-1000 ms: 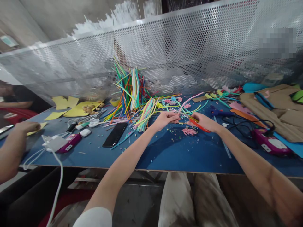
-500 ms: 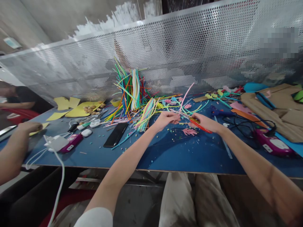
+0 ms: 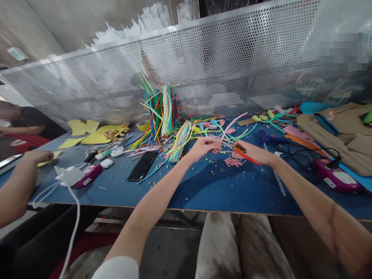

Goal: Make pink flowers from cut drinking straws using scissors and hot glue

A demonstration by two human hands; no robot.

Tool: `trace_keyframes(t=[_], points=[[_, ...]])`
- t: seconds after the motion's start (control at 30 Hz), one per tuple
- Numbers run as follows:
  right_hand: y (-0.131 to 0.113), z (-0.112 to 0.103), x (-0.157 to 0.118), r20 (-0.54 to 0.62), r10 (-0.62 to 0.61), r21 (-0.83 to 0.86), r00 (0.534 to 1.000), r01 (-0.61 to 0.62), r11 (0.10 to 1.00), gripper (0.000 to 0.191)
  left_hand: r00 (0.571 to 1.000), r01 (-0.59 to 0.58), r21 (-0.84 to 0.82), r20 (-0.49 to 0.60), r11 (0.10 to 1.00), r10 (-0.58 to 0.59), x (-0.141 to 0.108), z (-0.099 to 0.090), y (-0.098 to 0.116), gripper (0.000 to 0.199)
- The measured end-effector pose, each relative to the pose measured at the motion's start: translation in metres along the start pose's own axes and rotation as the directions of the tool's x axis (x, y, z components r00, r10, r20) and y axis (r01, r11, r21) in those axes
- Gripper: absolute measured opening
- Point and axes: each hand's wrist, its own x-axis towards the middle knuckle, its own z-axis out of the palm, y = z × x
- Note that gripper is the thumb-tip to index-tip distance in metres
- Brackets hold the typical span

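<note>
The left hand (image 3: 207, 147) has its thumb and fingers pinched narrow at the lower end of a pink pipe cleaner (image 3: 232, 124), which slants up to the right over the blue table (image 3: 203, 193). The right hand (image 3: 247, 150) is closed around the handles of red scissors (image 3: 251, 158), blades toward the left fingertips; how far they part, I cannot tell. 1 pink frilled piece (image 3: 233, 162) lies just below the 2 hands. Beyond the left hand, a multicoloured bundle (image 3: 166, 110) stands upright; whether a container holds its base, I cannot tell. A paler bundle (image 3: 180, 142) lies before it. A yellow sheet (image 3: 94, 138) bears small brown pieces (image 3: 112, 135). A white case (image 3: 106, 163) looks shut, its contents hidden, near a black phone (image 3: 142, 166).
</note>
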Motion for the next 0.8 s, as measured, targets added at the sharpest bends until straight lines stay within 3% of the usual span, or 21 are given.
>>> trace_keyframes(t=[0.17, 0.5, 0.8], points=[[-0.004, 0.000, -0.004, 0.037, 0.007, -0.006, 0.999, -0.007, 1.000, 0.046, 1.000, -0.012, 0.028, 0.003, 1.000, 0.012, -0.001, 0.002, 0.003, 0.040], [0.001, 0.003, 0.002, -0.032, -0.028, -0.043, 0.999, 0.026, 0.999, 0.040, 1.000, -0.017, 0.018, 0.001, 1.000, 0.017, -0.001, 0.001, 0.001, 0.037], [0.004, 0.015, 0.008, -0.176, 0.000, -0.031, 0.984, -0.005, 1.000, 0.025, 0.998, 0.028, -0.080, -0.049, 0.996, -0.032, 0.003, -0.001, -0.006, 0.035]])
